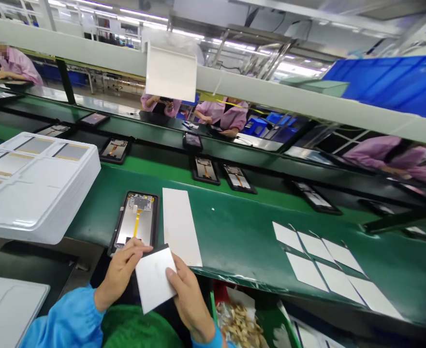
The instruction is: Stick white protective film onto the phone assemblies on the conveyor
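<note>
My right hand (191,295) grips a flat white rectangular piece (155,280) by its right side, thumb on top. It looks like a tablet battery, with a black strip along its upper edge. At the upper left corner, the bent fingers of my left hand (120,270) pinch the black strip. Just beyond the left hand lies an opened tablet (136,220) in a black frame, its circuit board and yellow flex cable showing. A long white sheet (181,224) rests to the right of the tablet.
Several white flat pieces (307,271) lie in rows on the green bench (234,241). White stacked trays (71,193) stand at left. Below the bench edge sits a green bin (280,321) with tan scraps. Beyond, opened tablets (206,170) line a green belt; co-workers (222,113) sit opposite.
</note>
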Demonstrator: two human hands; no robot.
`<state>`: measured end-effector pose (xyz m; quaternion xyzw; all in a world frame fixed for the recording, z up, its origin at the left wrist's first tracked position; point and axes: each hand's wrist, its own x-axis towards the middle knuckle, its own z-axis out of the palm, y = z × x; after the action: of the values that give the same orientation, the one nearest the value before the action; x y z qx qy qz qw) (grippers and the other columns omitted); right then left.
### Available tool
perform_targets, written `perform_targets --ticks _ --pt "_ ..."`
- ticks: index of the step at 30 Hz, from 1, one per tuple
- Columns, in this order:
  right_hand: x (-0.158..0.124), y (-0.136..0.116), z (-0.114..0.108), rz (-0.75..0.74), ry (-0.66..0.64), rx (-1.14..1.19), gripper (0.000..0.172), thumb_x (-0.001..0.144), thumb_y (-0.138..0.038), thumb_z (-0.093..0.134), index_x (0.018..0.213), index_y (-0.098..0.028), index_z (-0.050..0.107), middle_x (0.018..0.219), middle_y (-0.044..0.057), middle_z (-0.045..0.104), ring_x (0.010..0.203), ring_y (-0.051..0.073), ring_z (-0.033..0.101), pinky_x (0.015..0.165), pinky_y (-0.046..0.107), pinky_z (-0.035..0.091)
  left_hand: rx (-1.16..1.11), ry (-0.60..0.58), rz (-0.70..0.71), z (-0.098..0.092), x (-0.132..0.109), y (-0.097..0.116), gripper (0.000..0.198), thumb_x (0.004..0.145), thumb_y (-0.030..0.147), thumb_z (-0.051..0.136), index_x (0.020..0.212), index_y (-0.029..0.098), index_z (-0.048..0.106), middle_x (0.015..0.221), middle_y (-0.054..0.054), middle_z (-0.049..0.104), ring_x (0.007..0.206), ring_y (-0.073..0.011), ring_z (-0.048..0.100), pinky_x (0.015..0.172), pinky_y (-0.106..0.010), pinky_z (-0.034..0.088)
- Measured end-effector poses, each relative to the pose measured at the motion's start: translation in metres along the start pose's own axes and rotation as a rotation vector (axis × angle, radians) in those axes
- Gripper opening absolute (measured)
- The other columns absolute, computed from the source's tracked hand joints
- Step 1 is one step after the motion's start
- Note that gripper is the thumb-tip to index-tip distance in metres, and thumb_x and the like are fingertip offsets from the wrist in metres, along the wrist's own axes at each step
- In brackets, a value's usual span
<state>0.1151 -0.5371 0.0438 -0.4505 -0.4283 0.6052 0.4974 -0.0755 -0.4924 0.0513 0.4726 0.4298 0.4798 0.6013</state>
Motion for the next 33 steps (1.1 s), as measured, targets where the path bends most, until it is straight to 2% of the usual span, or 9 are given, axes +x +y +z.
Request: perform_targets --ticks 2,4,8,11,13,17,21,27,33 --pt "0.014 0.004 0.023 0.048 -0.039 0.06 0.051 0.09 -0.047 0.061 0.133 -0.019 0.055 0.108 0.011 0.072 0.093 0.028 0.07 0.079 0.043 0.059 0.068 0.114 0.129 -0.018 -0.004 -0.004 0.024 0.081 0.044 0.071 0.084 0.021 0.077 0.095 -0.008 0.06 0.098 -0.025 0.056 0.092 -0.034 0.043" --pt "0.029 0.005 0.04 0.035 -0.081 0.013 0.053 0.092 -0.049 0.058 0.134 -0.018 0.053 0.108 0.011 0.071 0.092 0.026 0.07 0.079 0.042 0.059 0.031 0.21 0.132 -0.033 -0.007 -0.007 0.02 0.076 0.039 0.077 0.079 0.022 0.069 0.102 -0.008 0.059 0.102 -0.0246 0.055 0.091 -0.033 0.044" --pt "0.065 -0.007 0.047 -0.079 -0.269 -0.447 0.04 0.1 -0.044 0.046 0.133 -0.023 0.056 0.101 0.006 0.072 0.087 0.021 0.069 0.082 0.038 0.058 -0.171 0.184 -0.161 -0.066 -0.006 -0.015 0.035 0.075 0.037 0.079 0.089 0.023 0.051 0.108 -0.005 0.06 0.09 -0.02 0.061 0.074 -0.029 0.05" --pt "0.103 -0.018 0.038 -0.298 -0.219 -0.979 0.033 0.101 -0.03 0.045 0.131 -0.025 0.058 0.094 0.005 0.072 0.084 0.02 0.068 0.077 0.034 0.057 -0.212 0.22 -0.271 -0.095 0.0 -0.018 0.045 0.074 0.039 0.08 0.099 0.026 0.044 0.09 0.002 0.06 0.068 -0.0149 0.061 0.059 -0.026 0.049" --pt "0.132 -0.022 0.035 -0.522 -0.176 -1.272 0.031 0.099 -0.02 0.048 0.128 -0.024 0.06 0.105 0.009 0.07 0.092 0.022 0.065 0.077 0.035 0.055 -0.191 0.29 -0.267 -0.113 0.007 -0.015 0.057 0.07 0.038 0.083 0.11 0.028 0.044 0.091 0.003 0.061 0.068 -0.015 0.063 0.059 -0.026 0.051" --pt "0.181 -0.024 0.035 -0.803 -0.455 -1.542 0.021 0.095 -0.011 0.053 0.107 -0.022 0.066 0.108 0.012 0.065 0.092 0.022 0.059 0.078 0.036 0.052 -0.136 0.32 -0.29 -0.132 0.026 -0.001 0.077 0.062 0.037 0.087 0.125 0.024 0.045 0.096 -0.001 0.067 0.075 -0.0177 0.068 0.065 -0.028 0.054" --pt "0.207 -0.014 0.028 -0.824 -0.565 -1.524 0.014 0.097 -0.015 0.052 0.097 -0.021 0.065 0.1 0.009 0.064 0.092 0.021 0.057 0.081 0.036 0.05 -0.124 0.277 -0.336 -0.136 0.052 0.0 0.064 0.056 0.04 0.09 0.105 0.017 0.056 0.089 -0.005 0.071 0.075 -0.0201 0.069 0.067 -0.03 0.054" --pt "0.221 0.014 -0.002 -0.568 -0.266 -1.152 0.019 0.095 -0.014 0.046 0.106 -0.019 0.061 0.103 0.007 0.066 0.099 0.019 0.061 0.089 0.034 0.051 -0.019 0.125 -0.25 -0.118 0.093 -0.006 0.053 0.06 0.037 0.087 0.099 0.017 0.057 0.086 -0.006 0.074 0.076 -0.0218 0.07 0.066 -0.03 0.052" --pt "0.219 0.014 -0.006 -0.374 -0.083 -0.901 0.02 0.094 -0.021 0.046 0.1 -0.017 0.065 0.101 0.007 0.069 0.088 0.017 0.065 0.083 0.031 0.051 0.075 0.028 -0.227 -0.091 0.115 -0.005 0.047 0.065 0.032 0.083 0.095 0.02 0.049 0.083 -0.005 0.074 0.072 -0.022 0.071 0.061 -0.03 0.052"
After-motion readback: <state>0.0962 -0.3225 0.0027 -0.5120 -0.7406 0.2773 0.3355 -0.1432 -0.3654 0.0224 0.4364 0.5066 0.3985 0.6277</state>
